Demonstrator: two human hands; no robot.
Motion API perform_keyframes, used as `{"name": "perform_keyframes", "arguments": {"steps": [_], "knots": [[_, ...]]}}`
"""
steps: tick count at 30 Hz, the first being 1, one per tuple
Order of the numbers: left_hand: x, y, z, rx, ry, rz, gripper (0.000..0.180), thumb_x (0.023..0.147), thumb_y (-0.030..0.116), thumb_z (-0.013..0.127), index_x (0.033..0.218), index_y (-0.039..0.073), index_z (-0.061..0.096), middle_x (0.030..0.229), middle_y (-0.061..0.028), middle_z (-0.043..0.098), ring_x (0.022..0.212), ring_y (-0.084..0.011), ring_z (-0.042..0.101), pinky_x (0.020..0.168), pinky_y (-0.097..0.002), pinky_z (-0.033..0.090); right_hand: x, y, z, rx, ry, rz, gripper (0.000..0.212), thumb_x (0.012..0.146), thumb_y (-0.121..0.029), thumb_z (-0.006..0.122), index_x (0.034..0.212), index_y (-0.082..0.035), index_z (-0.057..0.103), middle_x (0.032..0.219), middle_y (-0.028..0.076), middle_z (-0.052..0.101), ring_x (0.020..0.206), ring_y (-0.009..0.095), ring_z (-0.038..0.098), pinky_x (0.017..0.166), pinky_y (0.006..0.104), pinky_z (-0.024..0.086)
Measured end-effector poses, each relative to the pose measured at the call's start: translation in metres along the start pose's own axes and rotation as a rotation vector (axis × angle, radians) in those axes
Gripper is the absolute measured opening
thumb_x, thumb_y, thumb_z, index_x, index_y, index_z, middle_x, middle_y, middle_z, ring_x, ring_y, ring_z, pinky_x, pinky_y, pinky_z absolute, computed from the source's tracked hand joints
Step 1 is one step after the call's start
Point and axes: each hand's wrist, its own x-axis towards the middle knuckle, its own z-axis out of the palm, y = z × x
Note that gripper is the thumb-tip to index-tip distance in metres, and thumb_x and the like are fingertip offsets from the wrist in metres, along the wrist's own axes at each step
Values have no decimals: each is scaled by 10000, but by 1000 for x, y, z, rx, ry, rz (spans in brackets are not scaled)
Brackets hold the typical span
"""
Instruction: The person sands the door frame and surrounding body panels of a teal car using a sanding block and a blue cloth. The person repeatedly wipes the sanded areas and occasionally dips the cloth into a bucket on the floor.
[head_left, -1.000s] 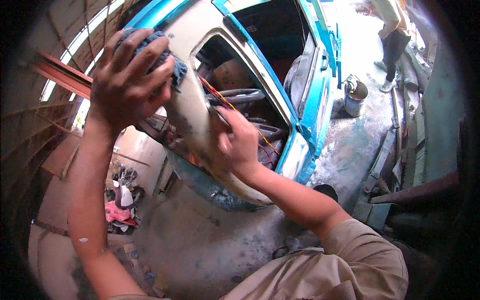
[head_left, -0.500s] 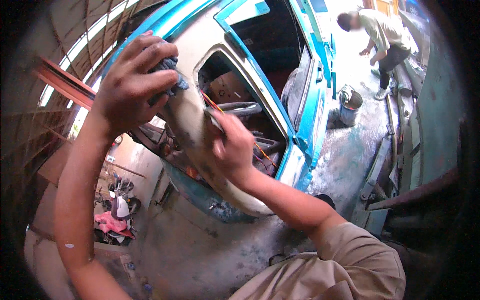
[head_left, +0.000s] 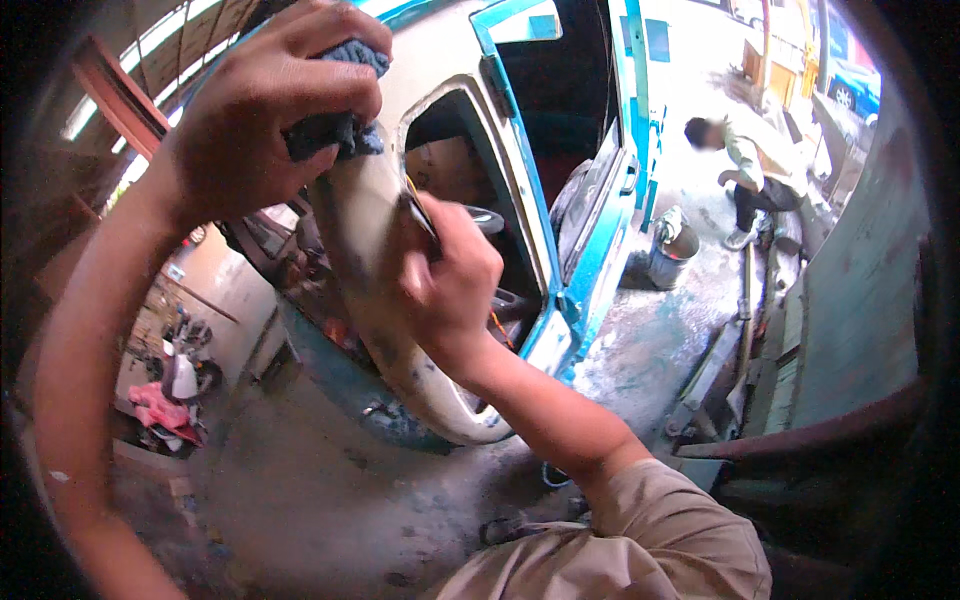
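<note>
The right hand [head_left: 450, 275] pinches a thin, dark, flat strip [head_left: 423, 218], long axis slanting, upper end up-left. The left hand [head_left: 250, 110] grips a crumpled dark-blue cloth [head_left: 326, 133].

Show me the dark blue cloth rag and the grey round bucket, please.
Dark blue cloth rag [head_left: 345, 136], head view: its lower bunched part.
Grey round bucket [head_left: 668, 269], head view: its outer side wall.

Stained grey floor [head_left: 300, 485], bucket [head_left: 670, 266] standing, long beams [head_left: 710, 368] lying
</note>
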Motion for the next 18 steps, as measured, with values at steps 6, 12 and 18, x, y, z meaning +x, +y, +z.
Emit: {"name": "perform_keyframes", "arguments": {"steps": [6,12,18], "knots": [[-8,0,7,-46,33,-19,377,617,-56,755,950,81,644,1246,-158,658,1212,-393,624,1052,-470,492,38,-4,20,30,85,-58,205,927,-16,602,1077,36,732,875,219,707,794,271,729,762,373,565],[-15,6,4,-23,29,-47,377,623,-51,757,958,82,646,1246,-153,663,1210,-388,627,1048,-468,493,-13,-1,8,-1,50,-11,230,969,-49,635,1152,24,754,949,214,746,884,297,759,848,364,582],[-20,0,16,7,21,-83,377,629,-47,758,965,83,649,1245,-149,669,1207,-384,630,1045,-467,494,18,14,14,-9,86,-131,199,1059,-77,597,1134,37,741,906,192,740,813,259,732,777,345,568]]}}
